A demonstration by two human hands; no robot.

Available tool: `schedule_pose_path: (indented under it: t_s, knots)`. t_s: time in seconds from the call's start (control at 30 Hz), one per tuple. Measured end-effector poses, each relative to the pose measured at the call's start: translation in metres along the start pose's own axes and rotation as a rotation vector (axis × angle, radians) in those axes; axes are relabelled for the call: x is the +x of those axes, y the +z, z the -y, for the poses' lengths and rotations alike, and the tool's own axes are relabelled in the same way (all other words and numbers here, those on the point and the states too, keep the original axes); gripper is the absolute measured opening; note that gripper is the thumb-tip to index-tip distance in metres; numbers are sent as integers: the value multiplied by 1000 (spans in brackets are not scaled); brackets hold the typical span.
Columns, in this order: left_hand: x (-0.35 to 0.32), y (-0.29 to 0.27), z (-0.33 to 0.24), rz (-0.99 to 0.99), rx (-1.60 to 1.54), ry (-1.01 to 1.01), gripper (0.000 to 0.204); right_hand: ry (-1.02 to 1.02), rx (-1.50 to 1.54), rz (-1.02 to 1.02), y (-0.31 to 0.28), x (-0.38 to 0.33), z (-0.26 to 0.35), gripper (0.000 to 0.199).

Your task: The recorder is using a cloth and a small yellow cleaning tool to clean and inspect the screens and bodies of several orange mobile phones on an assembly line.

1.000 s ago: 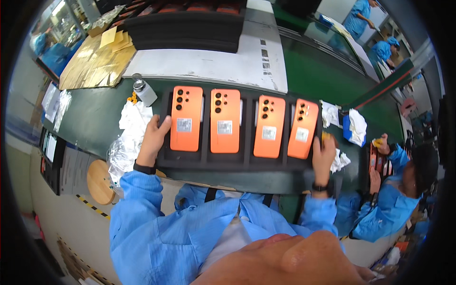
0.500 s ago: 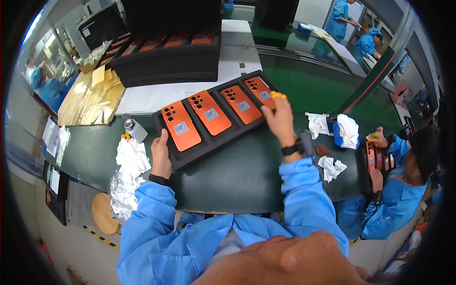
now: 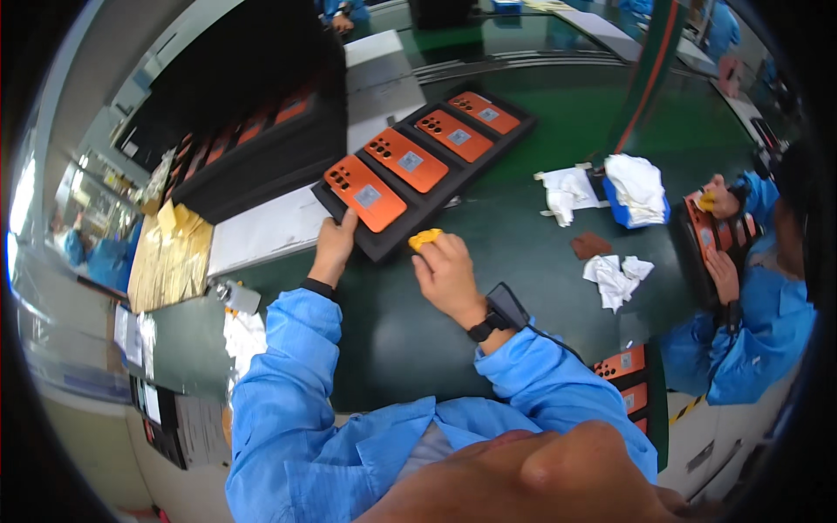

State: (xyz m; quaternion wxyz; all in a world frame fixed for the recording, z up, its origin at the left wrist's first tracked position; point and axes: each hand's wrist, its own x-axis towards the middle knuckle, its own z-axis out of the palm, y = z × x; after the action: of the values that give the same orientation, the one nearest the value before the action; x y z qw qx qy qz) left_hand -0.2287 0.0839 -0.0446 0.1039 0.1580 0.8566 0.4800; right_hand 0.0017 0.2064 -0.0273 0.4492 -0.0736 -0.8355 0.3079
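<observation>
at the bench [image 3: 536, 270], left hand [image 3: 335, 248] grips tray [image 3: 427, 199]; right hand [image 3: 450, 279] half curled, grip unclear.

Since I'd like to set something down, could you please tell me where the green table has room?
The green table is bare between the right hand and the brown cloth, and between the blue sleeves. It is crowded around the blue bin, with white cloths in and beside it.

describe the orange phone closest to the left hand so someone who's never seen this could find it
On the green table, find the slanted black tray with four orange phones in a row. Follow it to the end where the left hand is. The phone there is the one: its three neighbours all lie farther from that hand.
</observation>
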Motion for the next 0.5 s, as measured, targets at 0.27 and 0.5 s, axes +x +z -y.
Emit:
schedule_pose_path:
  t_s: [0.27, 0.5]
  knots:
    - [31, 43, -72, 194, -105, 126, 83, 62, 0, 49, 6, -7, -1, 10]
    - [71, 14, -93, -97, 322, 855, 91, 95, -14, 96, 4, -11, -6, 14]
